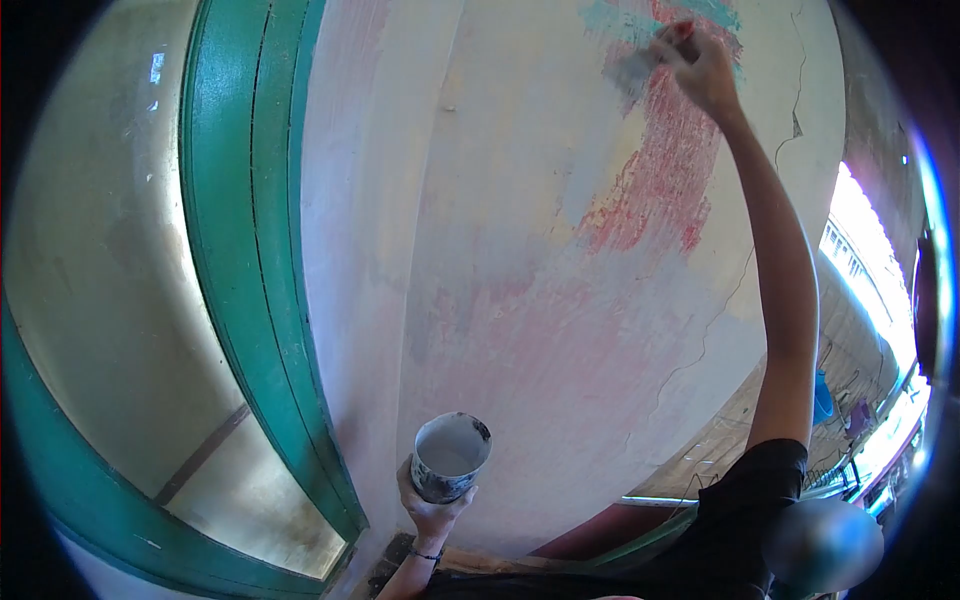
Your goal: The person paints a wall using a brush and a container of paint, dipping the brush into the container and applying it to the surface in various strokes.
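My left hand [432,512] is wrapped round a paint-smeared can [438,484] low in the view. Pale, whitish paint [452,455] shows inside it, and dark smears mark the rim. High on the wall, my right hand [704,75] grips a paintbrush [632,74] with a bit of red at its handle. Motion blurs the brush, and its grey bristle end points left against the wall. Around and below it lies a rough red patch [668,180] on the wall, with turquoise patches [612,18] at the top.
A green wooden frame [225,200] with pale panels stands at the left. The wall [520,200] has faded pink and cream areas, and a crack [715,320] runs down its right part. At the far right are a bright opening [865,240] and a blue bucket [822,398].
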### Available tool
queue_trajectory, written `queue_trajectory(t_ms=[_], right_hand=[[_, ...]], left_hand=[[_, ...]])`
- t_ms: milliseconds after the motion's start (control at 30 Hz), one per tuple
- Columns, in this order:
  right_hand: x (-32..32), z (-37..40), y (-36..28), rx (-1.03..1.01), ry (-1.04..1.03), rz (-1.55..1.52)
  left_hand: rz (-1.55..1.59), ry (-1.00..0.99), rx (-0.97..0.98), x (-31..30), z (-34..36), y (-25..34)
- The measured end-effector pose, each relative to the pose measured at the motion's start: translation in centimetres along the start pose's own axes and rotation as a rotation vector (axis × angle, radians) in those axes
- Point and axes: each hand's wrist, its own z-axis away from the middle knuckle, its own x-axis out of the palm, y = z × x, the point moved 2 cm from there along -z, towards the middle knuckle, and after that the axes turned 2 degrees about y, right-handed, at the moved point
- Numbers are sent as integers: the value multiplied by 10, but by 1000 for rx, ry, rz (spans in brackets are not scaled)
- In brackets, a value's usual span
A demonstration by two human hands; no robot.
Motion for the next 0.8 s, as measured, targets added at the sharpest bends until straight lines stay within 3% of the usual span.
queue_trajectory(t_ms=[33,133,233,333,367,433,533,667,733,800], right_hand=[[-4,-18,18,-69,71,28],[-27,-55,-9,7,173,199],[-27,-70,-13,-397,246,181],[-11,-77,1,-543,193,275],[-5,-73,9,-421,86,345],[7,-51,-4,-177,-130,474],[23,-5,-6,-546,-51,468],[37,87,-54,-454,-248,328],[43,130,-84,-589,-224,221],[41,158,-122,-427,-460,188]], left_hand=[[14,11,7,2,0,4],[16,-2,-17,3,0,5],[2,-1,-23,3,0,0],[-40,0,-6,3,0,-2],[-61,-4,2,1,0,-2],[-28,11,-18,3,2,2],[11,12,-47,3,1,0],[-68,-18,-28,1,-3,10],[-28,-8,-3,2,-4,9],[-13,-4,24,4,-5,13]])
